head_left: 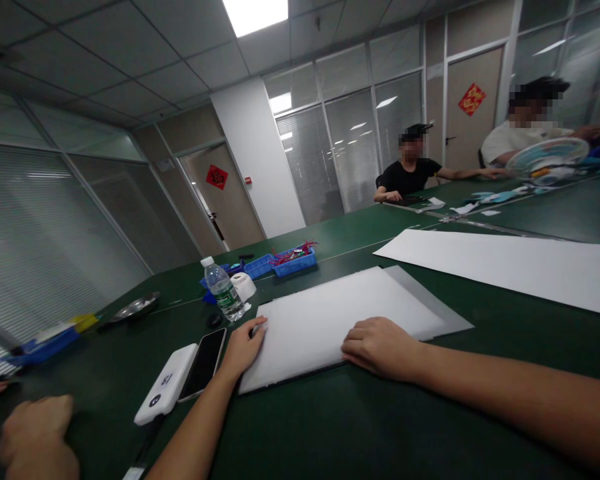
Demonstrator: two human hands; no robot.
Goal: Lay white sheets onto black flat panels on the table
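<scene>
A flat white sheet lies on the dark green table in front of me, with a greyish translucent sheet showing from under its right side. My left hand is at the sheet's left edge, thumb and fingers bent around that edge. On the near edge rests my right hand, its fingers together and curled over the border; the fingertips are partly hidden. Just left of my left wrist are a dark-screened phone and a white power bank with a cable.
A water bottle, a white roll and blue trays stand beyond the sheet. A long white sheet lies to the right. Another person's fist is at lower left, near a metal dish. Two people sit across the table.
</scene>
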